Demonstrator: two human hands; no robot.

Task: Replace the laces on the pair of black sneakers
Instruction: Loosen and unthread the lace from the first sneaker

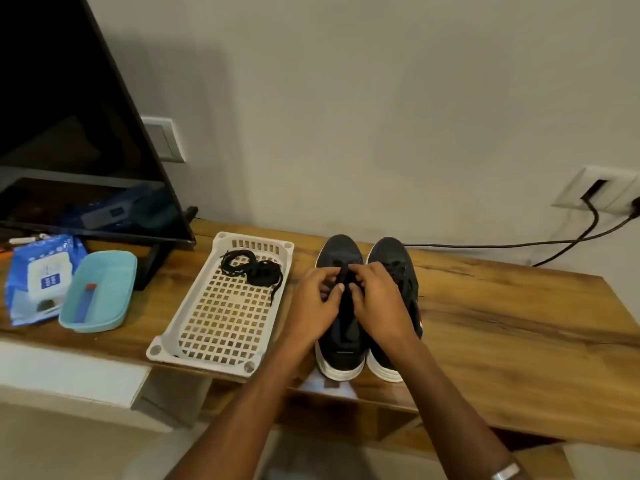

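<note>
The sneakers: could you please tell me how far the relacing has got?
Early. Nothing looks finished: the spare laces lie coiled in the tray. Both hands, left and right, are pinching the left sneaker's lace. The right sneaker is untouched.

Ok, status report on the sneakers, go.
Left hand and right hand both pinching the lace on the left sneaker. Right sneaker untouched. Spare laces in white basket. Nothing blocking.

Matt black cloth sneakers [341, 306] — grained wood table [502, 306], white plastic basket [221, 323]
</note>
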